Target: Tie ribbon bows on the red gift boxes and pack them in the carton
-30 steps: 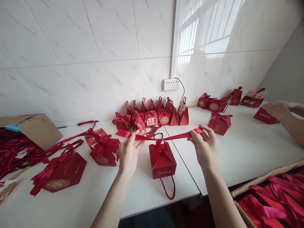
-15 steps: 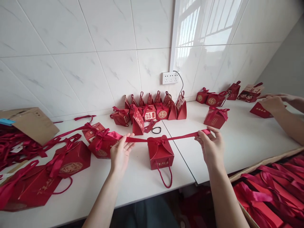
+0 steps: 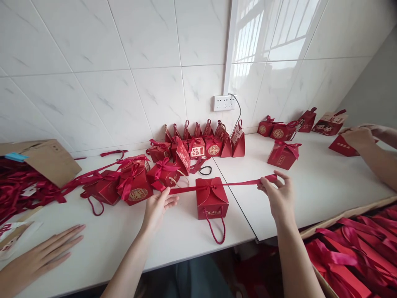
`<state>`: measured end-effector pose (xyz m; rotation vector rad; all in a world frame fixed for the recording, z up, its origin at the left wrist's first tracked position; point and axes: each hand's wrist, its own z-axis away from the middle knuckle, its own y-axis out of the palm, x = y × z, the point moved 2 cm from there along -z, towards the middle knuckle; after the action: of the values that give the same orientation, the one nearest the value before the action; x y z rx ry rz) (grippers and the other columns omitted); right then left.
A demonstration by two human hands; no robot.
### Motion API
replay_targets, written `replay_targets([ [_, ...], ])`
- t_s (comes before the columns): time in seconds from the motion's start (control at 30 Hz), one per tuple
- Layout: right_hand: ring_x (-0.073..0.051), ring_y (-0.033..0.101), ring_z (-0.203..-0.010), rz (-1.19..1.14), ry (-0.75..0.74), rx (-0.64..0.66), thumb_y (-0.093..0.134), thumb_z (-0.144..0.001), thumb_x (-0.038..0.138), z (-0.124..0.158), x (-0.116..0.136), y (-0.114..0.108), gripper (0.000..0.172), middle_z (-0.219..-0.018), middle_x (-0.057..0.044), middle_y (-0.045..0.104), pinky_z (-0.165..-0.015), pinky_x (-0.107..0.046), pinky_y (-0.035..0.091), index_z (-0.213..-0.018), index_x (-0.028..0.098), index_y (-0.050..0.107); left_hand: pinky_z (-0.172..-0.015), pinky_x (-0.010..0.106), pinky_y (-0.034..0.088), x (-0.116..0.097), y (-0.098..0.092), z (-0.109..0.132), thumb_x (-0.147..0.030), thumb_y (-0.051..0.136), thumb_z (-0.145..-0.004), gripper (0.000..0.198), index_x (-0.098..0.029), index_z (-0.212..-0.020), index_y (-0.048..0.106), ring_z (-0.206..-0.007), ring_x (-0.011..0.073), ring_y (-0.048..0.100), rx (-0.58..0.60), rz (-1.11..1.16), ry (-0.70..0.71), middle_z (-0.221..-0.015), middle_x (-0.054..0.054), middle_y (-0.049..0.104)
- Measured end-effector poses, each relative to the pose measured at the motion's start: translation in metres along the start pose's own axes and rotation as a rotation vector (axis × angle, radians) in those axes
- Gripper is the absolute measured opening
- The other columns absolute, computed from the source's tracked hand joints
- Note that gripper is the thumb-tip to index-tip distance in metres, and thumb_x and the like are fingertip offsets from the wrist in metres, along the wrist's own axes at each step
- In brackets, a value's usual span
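Note:
A small red gift box (image 3: 212, 205) stands upright on the white table in front of me, its rope handle (image 3: 216, 231) drooping over the near side. Through its top flaps runs a red ribbon (image 3: 238, 183), stretched out to both sides. My left hand (image 3: 158, 203) pinches the ribbon's left end between thumb and fingers. On the other side my right hand (image 3: 278, 190) pinches the right end, with the tip poking out past the fingers. Both hands are raised beside the box without touching it.
Several finished red boxes (image 3: 135, 186) stand left of my box, and more (image 3: 213, 145) line the wall. A loose ribbon pile (image 3: 27, 182) lies by a cardboard box (image 3: 46, 159). Co-workers' hands (image 3: 43, 256) (image 3: 361, 134) are at both sides. A carton of red boxes (image 3: 350, 260) is at lower right.
The boxes at left have been pushed back and right, closer to the other boxes; a co-worker's hand now lies flat there. My hands still hold the ribbon, slightly lower.

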<state>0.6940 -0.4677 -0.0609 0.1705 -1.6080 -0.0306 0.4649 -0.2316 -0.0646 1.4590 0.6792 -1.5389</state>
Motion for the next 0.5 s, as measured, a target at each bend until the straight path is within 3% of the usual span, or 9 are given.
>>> replay_targets([
  [0.07, -0.019, 0.063, -0.067, 0.197, -0.005, 0.021, 0.068, -0.064, 0.033, 0.005, 0.000, -0.003, 0.063, -0.089, -0.004, 0.057, -0.071, -0.041, 0.051, -0.118, 0.019, 0.039, -0.059, 0.032, 0.053, -0.008, -0.011, 0.004, -0.042, 0.070, -0.062, 0.030, -0.015, -0.064, 0.057, -0.067, 0.0251, 0.067, 0.030, -0.271, -0.006, -0.061, 0.005, 0.064],
  [0.13, -0.026, 0.063, -0.080, 0.441, -0.081, -0.014, 0.068, -0.064, 0.038, 0.012, 0.004, -0.005, 0.069, -0.106, -0.014, 0.052, -0.076, -0.047, 0.049, -0.122, 0.016, 0.039, -0.060, 0.034, 0.052, -0.023, -0.021, 0.013, -0.047, 0.067, -0.063, 0.032, -0.017, -0.069, 0.060, -0.069, 0.0275, 0.066, -0.005, -0.614, 0.087, -0.062, 0.006, 0.065],
  [0.2, -0.030, 0.058, -0.094, 0.590, -0.240, -0.047, 0.064, -0.067, 0.044, 0.020, 0.012, 0.000, 0.062, -0.119, -0.019, 0.045, -0.081, -0.048, 0.046, -0.119, 0.015, 0.046, -0.069, 0.035, 0.051, -0.045, -0.023, 0.026, -0.049, 0.064, -0.067, 0.033, -0.020, -0.083, 0.062, -0.079, 0.0275, 0.066, -0.166, -0.879, 0.365, -0.080, 0.007, 0.069],
  [0.23, -0.030, 0.056, -0.099, 0.597, -0.323, -0.013, 0.060, -0.071, 0.047, 0.024, 0.017, 0.006, 0.054, -0.121, -0.019, 0.044, -0.083, -0.047, 0.046, -0.114, 0.016, 0.050, -0.076, 0.036, 0.049, -0.054, -0.019, 0.032, -0.049, 0.060, -0.071, 0.036, -0.021, -0.094, 0.061, -0.087, 0.0267, 0.064, -0.247, -0.929, 0.540, -0.094, 0.008, 0.068],
  [0.27, -0.029, 0.055, -0.101, 0.570, -0.383, 0.068, 0.055, -0.075, 0.049, 0.027, 0.020, 0.015, 0.045, -0.118, -0.017, 0.047, -0.084, -0.044, 0.046, -0.107, 0.017, 0.054, -0.083, 0.035, 0.047, -0.060, -0.011, 0.036, -0.048, 0.055, -0.075, 0.038, -0.022, -0.102, 0.059, -0.095, 0.0257, 0.062, -0.255, -0.945, 0.686, -0.105, 0.009, 0.064],
  [0.3, -0.027, 0.056, -0.099, 0.529, -0.411, 0.186, 0.050, -0.079, 0.051, 0.029, 0.023, 0.025, 0.039, -0.113, -0.014, 0.052, -0.082, -0.040, 0.046, -0.100, 0.018, 0.057, -0.086, 0.035, 0.046, -0.063, 0.000, 0.036, -0.048, 0.052, -0.078, 0.037, -0.021, -0.103, 0.059, -0.099, 0.0246, 0.060, -0.170, -0.947, 0.762, -0.109, 0.009, 0.063],
  [0.33, -0.024, 0.057, -0.095, 0.503, -0.398, 0.323, 0.045, -0.082, 0.052, 0.030, 0.024, 0.036, 0.037, -0.104, -0.011, 0.056, -0.081, -0.037, 0.046, -0.092, 0.019, 0.058, -0.087, 0.034, 0.045, -0.061, 0.012, 0.032, -0.048, 0.048, -0.080, 0.035, -0.021, -0.100, 0.059, -0.099, 0.0234, 0.059, -0.002, -0.957, 0.747, -0.106, 0.008, 0.063],
  [0.4, -0.020, 0.056, -0.079, 0.510, -0.296, 0.564, 0.040, -0.084, 0.056, 0.031, 0.021, 0.055, 0.041, -0.083, -0.006, 0.059, -0.073, -0.033, 0.044, -0.075, 0.019, 0.056, -0.082, 0.033, 0.046, -0.048, 0.034, 0.017, -0.052, 0.042, -0.083, 0.037, -0.021, -0.087, 0.061, -0.089, 0.0218, 0.061, 0.346, -0.979, 0.506, -0.092, 0.005, 0.065],
  [0.5, -0.015, 0.045, -0.060, 0.519, -0.127, 0.717, 0.038, -0.082, 0.062, 0.032, 0.012, 0.067, 0.048, -0.061, 0.001, 0.049, -0.060, -0.029, 0.036, -0.063, 0.019, 0.049, -0.073, 0.034, 0.046, -0.028, 0.051, -0.004, -0.062, 0.031, -0.082, 0.051, -0.019, -0.067, 0.055, -0.070, 0.0200, 0.059, 0.581, -0.888, 0.170, -0.068, 0.003, 0.060],
])
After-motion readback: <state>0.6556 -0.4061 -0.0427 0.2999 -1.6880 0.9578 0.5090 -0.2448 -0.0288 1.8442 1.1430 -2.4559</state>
